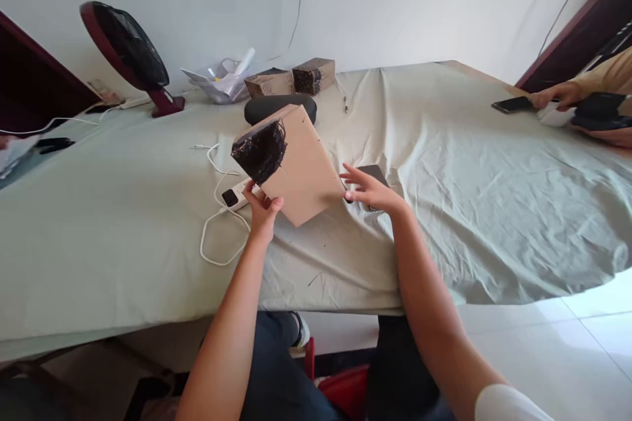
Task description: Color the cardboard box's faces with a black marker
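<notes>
Holding a brown box [303, 174] tilted at the middle of the tabletop [143, 230], the left hand [263, 215] has its grip clamped on the near left side, the right hand's [374, 192] is apart by the right side, and this seems a turning step, next calling for steady holding.

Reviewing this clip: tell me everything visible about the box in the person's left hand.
The box looks like plain tan cardboard, with a dark, glossy, ragged-edged patch at its upper-left end. It is tilted over the cloth-covered table. The left hand grips its lower-left edge, thumb on the broad face. The right hand is spread beside its right corner; contact there is unclear.
</notes>
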The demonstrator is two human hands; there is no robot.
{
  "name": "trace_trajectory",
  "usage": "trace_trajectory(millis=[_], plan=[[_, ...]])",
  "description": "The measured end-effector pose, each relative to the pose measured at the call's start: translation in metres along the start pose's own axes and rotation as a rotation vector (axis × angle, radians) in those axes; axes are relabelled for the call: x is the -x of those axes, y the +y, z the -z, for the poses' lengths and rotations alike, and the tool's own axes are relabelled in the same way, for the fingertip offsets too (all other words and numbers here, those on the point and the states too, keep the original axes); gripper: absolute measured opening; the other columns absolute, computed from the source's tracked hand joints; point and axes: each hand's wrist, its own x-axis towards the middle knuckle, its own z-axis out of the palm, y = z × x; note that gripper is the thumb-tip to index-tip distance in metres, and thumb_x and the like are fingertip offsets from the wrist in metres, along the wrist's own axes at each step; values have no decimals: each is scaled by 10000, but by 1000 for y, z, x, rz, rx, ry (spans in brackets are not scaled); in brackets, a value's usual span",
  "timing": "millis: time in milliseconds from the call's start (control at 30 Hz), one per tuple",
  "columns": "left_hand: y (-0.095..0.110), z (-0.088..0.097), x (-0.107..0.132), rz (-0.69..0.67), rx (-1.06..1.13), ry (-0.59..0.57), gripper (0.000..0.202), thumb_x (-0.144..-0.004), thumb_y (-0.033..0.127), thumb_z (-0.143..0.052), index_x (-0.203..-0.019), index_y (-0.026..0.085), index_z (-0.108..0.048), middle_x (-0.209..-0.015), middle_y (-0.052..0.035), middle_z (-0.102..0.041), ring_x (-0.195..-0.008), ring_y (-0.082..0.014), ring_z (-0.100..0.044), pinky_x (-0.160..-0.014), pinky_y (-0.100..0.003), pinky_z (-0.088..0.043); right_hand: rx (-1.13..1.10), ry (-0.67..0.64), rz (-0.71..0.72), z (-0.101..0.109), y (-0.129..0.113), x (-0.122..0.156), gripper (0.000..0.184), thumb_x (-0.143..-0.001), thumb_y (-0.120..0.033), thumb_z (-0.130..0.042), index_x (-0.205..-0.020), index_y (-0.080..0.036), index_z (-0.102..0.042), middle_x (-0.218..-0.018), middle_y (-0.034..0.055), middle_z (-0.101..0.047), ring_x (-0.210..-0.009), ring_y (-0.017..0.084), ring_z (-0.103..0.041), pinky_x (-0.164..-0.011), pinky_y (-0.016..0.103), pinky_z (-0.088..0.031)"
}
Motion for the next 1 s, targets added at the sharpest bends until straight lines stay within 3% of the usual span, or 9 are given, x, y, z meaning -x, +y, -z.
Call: trace_trajectory(millis=[67, 167, 267, 400, 500, 633, 767, 867, 1000], plan=[[0, -9, 9, 18, 41, 3, 1063, -571, 594, -953, -1393, 341, -328, -1357, -104, -635, -1259, -261, -664, -1150, -481, -517, -174, -88, 81, -11, -11, 0, 1249, -729, -632, -894, -1740, -318, -231, -1680, 166, -474, -1483, 354, -527, -1204, 555, -453], [-2, -20, 26, 68, 28, -79, 936, -577, 615, -946, -1334, 287, -505, -1300, -113, -687, -1274, -313, -675, -1230, -562, -458, -367, 84, 189, -27, -25, 2, 1352, -727, -647, -899, -1756, -352, -72, -1749, 144, -368, -1492, 319, -521, -1219, 524, -460], [-2, -25, 36, 115, -22, -202, 792, -621, 681, -911, -1230, 249, -647, -1209, -121, -735, -1230, -359, -699, -1219, -620, -467, -471, 183, 262, -29, -35, 7, 1383, -739, -702, -866, -1759, -332, -8, -1802, 123, -276, -1593, 315, -413, -1290, 504, -388], [11, -12, 26, -55, -39, -90, 753, -661, 689, -904, -1232, 255, -673, -1133, -103, -737, -1194, -332, -711, -1202, -578, -483, -278, 212, 359, -10, -44, 15, 1436, -710, -682, -898, -1761, -333, 15, -1820, 71, -245, -1682, 308, -254, -1372, 502, -223], [21, 9, 9, -241, -117, 42, 765, -660, 566, -964, -1286, 273, -637, -1183, -89, -701, -1211, -290, -693, -1188, -509, -490, -163, 215, 425, -5, -49, 17, 1477, -718, -668, -900, -1752, -322, 95, -1826, 62, -214, -1704, 294, -184, -1390, 501, -137], [22, 32, -3, -295, -282, 153, 685, -638, 528, -982, -1161, 219, -666, -1119, -82, -667, -1129, -276, -686, -1091, -461, -537, -119, 190, 358, -19, -49, 13, 1532, -701, -724, -881, -1738, -304, 165, -1853, 76, -64, -1712, 334, -128, -1385, 548, -99], [17, 38, -6, -310, -321, 193, 616, -625, 506, -986, -1057, 193, -678, -1078, -70, -652, -1040, -244, -676, -1043, -428, -545, -119, 192, 326, -26, -49, 11, 1486, -734, -703, -868, -1738, -320, 158, -1856, 70, -33, -1711, 353, -120, -1380, 572, -115], [19, 40, -6, -287, -294, 175, 602, -608, 561, -985, -987, 204, -684, -1014, -61, -659, -1014, -242, -677, -1028, -425, -547, -124, 183, 348, -23, -50, 13, 1464, -762, -651, -872, -1735, -318, 171, -1857, 70, -6, -1710, 348, -132, -1378, 568, -138], [29, 41, -1, -174, -115, -39, 869, -546, 857, -872, -1144, 249, -701, -1143, -115, -718, -1205, -313, -687, -1064, -462, -552, -73, 149, 336, -18, -41, 12, 1460, -784, -562, -882, -1721, -320, 211, -1852, 64, 100, -1721, 351, -28, -1348, 570, -257]])
